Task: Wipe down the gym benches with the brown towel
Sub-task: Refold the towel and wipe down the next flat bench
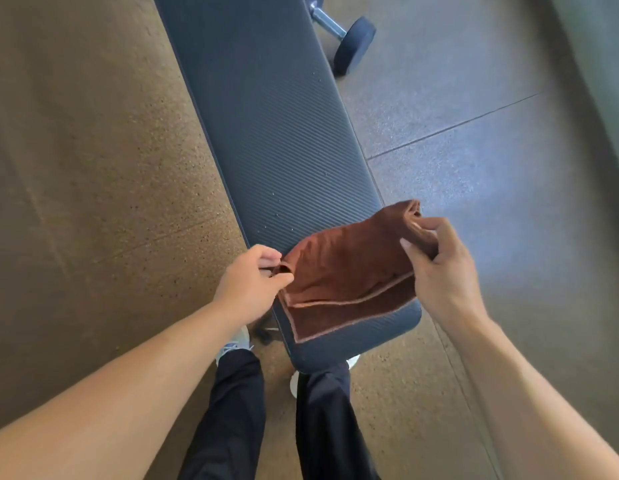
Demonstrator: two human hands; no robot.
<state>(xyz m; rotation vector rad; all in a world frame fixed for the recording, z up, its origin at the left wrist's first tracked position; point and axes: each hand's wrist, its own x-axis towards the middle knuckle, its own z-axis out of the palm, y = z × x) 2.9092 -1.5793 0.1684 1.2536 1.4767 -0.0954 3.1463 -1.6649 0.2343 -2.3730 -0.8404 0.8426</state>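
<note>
A brown towel point(349, 271), folded with pale stitched edges, drapes over the bench's near end. The bench point(266, 116) — dark, ribbed padding — runs away lengthwise.

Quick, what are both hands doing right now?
Left hand: pinches one corner of the brown towel.
Right hand: grips the towel's other end, over the bench.
</note>
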